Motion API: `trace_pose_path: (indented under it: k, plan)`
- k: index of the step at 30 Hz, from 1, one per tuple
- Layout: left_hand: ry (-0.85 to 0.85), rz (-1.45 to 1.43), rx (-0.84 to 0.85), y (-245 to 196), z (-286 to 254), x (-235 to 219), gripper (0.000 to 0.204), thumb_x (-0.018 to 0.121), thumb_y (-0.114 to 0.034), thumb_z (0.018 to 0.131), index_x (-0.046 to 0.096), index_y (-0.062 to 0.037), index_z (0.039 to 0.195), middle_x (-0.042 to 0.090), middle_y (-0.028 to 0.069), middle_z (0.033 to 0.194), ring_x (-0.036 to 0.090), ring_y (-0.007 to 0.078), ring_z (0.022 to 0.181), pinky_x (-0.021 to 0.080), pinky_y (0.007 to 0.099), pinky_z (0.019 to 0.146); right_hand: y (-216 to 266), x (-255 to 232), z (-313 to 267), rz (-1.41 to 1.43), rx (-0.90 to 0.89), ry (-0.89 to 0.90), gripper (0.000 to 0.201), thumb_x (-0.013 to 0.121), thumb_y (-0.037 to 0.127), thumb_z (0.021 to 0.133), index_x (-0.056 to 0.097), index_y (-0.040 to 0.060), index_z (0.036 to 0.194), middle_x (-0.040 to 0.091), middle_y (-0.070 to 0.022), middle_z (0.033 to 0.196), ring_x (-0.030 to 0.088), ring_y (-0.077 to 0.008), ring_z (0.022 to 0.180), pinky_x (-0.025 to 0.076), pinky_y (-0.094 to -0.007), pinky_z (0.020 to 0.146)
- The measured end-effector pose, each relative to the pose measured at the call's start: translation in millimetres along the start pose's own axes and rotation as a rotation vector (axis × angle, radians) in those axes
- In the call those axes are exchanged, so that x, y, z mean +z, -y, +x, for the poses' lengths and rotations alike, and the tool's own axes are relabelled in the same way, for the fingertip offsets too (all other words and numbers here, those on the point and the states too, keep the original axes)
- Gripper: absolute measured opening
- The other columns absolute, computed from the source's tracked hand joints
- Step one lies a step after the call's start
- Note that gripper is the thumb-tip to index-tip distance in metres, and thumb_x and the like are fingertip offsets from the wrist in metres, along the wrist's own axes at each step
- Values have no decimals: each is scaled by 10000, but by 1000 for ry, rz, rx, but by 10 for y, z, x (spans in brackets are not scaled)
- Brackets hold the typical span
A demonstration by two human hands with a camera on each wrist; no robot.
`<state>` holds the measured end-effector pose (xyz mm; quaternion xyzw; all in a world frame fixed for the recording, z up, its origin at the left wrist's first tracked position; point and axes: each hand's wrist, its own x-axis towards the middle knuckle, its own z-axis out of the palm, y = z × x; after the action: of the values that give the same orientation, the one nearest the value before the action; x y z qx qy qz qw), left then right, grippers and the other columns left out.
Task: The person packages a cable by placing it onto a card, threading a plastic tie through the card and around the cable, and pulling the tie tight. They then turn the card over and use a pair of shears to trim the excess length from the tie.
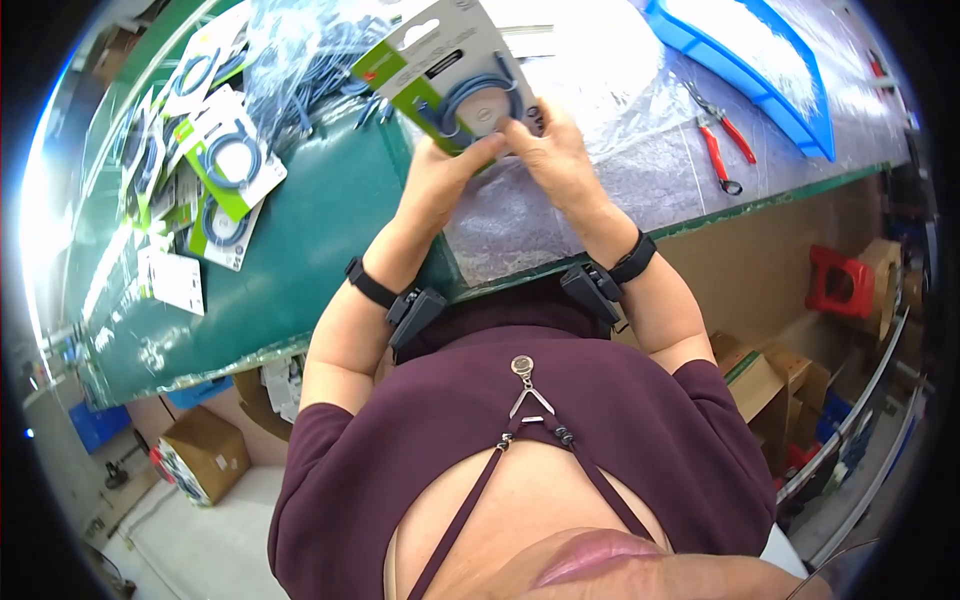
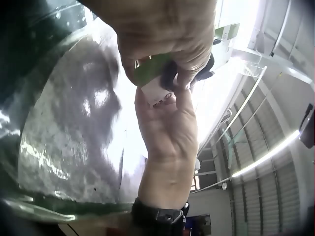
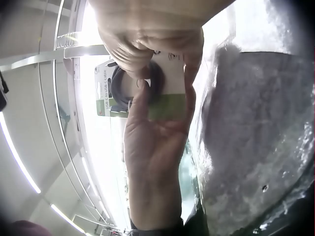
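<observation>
A white and green retail card (image 1: pixel 455 50) carries a coiled blue-grey cable (image 1: pixel 478 85), and both hands grip it above the table. My left hand (image 1: pixel 440 180) holds its lower left edge and my right hand (image 1: pixel 555 155) its lower right edge. Both thumbs press on the front near the coil's lower part. In the right wrist view, print on the card (image 3: pixel 172 78) reads as a USB-C to USB-C cable. Fingers hide much of the card (image 2: pixel 155 91) in the left wrist view.
Several carded cables (image 1: pixel 230 160) lie piled at the left on the green mat (image 1: pixel 320 190). Behind them sit loose cables in clear plastic bags (image 1: pixel 300 50). Red-handled pliers (image 1: pixel 715 150) lie at the right, near a blue tray (image 1: pixel 810 130). A plastic sheet covers the table's middle.
</observation>
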<state>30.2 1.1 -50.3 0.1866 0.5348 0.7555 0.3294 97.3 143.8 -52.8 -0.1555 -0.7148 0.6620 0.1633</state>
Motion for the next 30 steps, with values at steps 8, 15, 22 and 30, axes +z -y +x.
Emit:
trace_pose_path:
  k: [8,15,22,30]
  plan:
    - [-109,-165,27,-303,34,-299,362,638,-87,876,510,20,1197,607,102,1100,630,198,920,538,330,827,347,-444,-72,-357,-304,-40,283,626,190,899,563,5,1104,622,-75,958,613,-132,827,512,-265,718]
    - [-119,-176,61,-123,-5,-348,376,627,-86,886,479,8,1219,588,101,1131,611,205,996,539,348,841,259,-900,142,-1000,-653,191,157,551,-10,834,598,53,970,609,-62,918,638,-218,809,524,-296,668]
    - [-191,-261,87,-233,-33,-476,370,635,-83,881,487,3,1209,591,90,1123,602,186,1016,522,331,860,208,-525,331,-1087,-767,187,123,536,9,808,578,59,912,592,-38,902,623,-247,791,521,-330,666]
    - [-144,-263,46,-196,-58,-472,374,642,-130,885,492,-17,1208,593,84,1126,609,194,1014,522,338,862,174,-510,459,-997,-707,268,84,559,8,817,586,59,878,597,-39,913,625,-228,829,512,-311,683]
